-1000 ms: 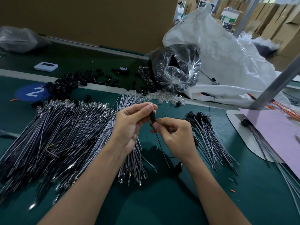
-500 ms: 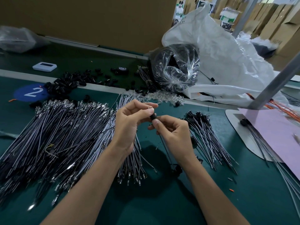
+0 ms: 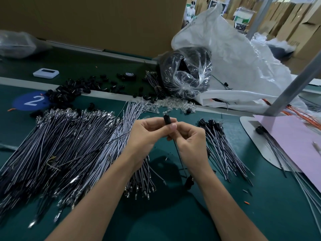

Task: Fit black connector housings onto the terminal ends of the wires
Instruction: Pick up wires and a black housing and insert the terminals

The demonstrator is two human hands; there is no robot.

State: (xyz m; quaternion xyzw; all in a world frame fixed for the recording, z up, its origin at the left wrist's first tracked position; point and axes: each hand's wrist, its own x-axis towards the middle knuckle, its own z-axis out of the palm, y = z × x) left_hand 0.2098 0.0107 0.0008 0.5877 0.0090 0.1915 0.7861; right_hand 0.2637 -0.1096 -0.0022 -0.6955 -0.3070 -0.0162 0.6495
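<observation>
- Black housing [image 3: 166,119] stands upright between the fingertips, above the bench [image 3: 173,214]; a pale tip shows at its top.
- Wire [image 3: 179,154] hangs from it toward the bench.
- Left hand [image 3: 147,134] pinches the housing; right hand [image 3: 190,139] pinches the wire just beneath.
- Since a second ago the hands have drawn together and the housing rides higher. It is likely pushed onto the terminal, nearly seated.
- Bare wires [image 3: 60,145] are heaped to the left, fitted wires [image 3: 220,141] to the right.
</observation>
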